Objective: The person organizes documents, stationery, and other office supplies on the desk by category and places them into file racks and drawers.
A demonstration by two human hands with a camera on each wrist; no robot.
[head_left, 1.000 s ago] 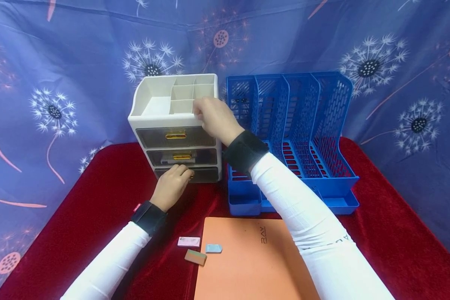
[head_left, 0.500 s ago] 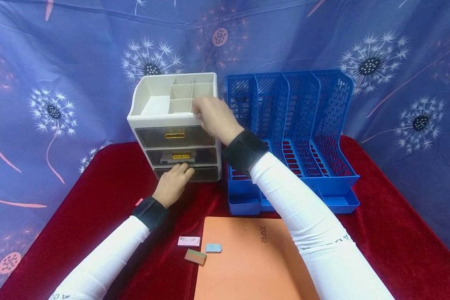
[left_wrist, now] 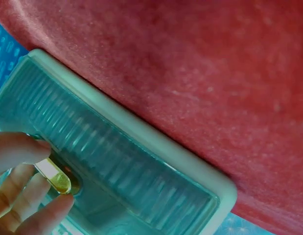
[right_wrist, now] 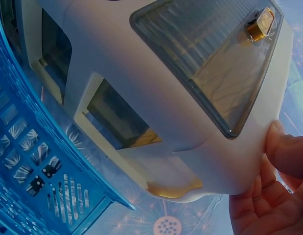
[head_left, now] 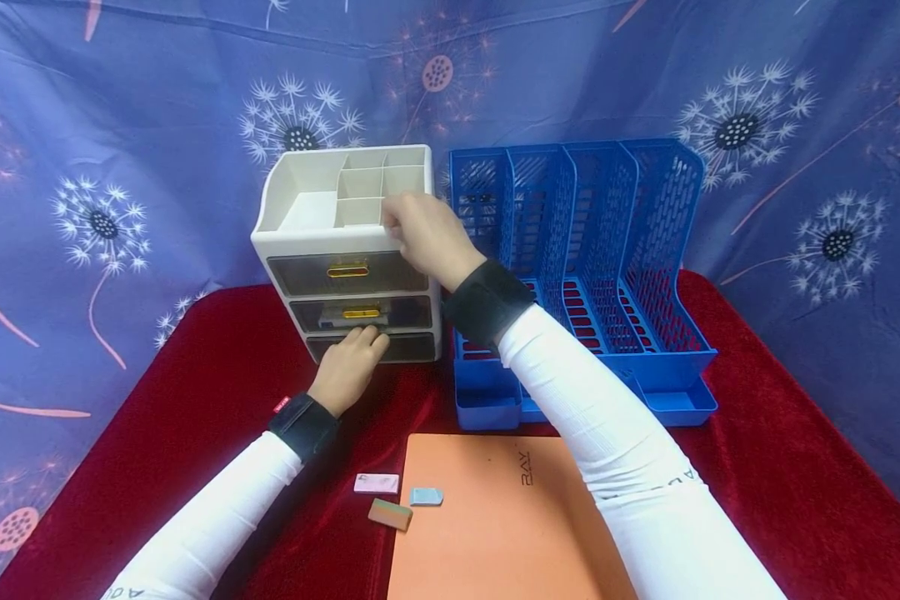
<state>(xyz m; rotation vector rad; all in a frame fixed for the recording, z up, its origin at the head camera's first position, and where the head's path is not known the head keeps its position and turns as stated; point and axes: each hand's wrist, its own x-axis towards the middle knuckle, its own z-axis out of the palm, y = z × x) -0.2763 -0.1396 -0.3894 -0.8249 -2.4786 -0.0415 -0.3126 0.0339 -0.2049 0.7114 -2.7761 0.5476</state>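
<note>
A white desktop drawer organizer point(head_left: 345, 242) stands at the back left, with three smoky see-through drawers and an open divided top. My left hand point(head_left: 348, 367) is at the bottom drawer point(head_left: 412, 347), which sits flush with the front. In the left wrist view, thumb and fingers pinch that drawer's gold handle point(left_wrist: 56, 176). The two upper drawers have gold handles too, and white items show through the middle drawer point(head_left: 405, 313). Up at the front right of the top rim, my right hand point(head_left: 429, 237) grips the organizer wall point(right_wrist: 224, 166), thumb on one side and fingers on the other.
Right of the organizer stands a blue file rack point(head_left: 585, 250) with small front trays, partly behind my right arm. An orange folder point(head_left: 487, 533) lies in front, bearing a light blue eraser point(head_left: 426, 497). Beside it are a pink-white block point(head_left: 377, 483) and a brown-green block point(head_left: 390, 514).
The left hand has shifted slightly up at the bottom drawer, its fingers now covering the handle in the head view. The right hand keeps its grip on the rim.
</note>
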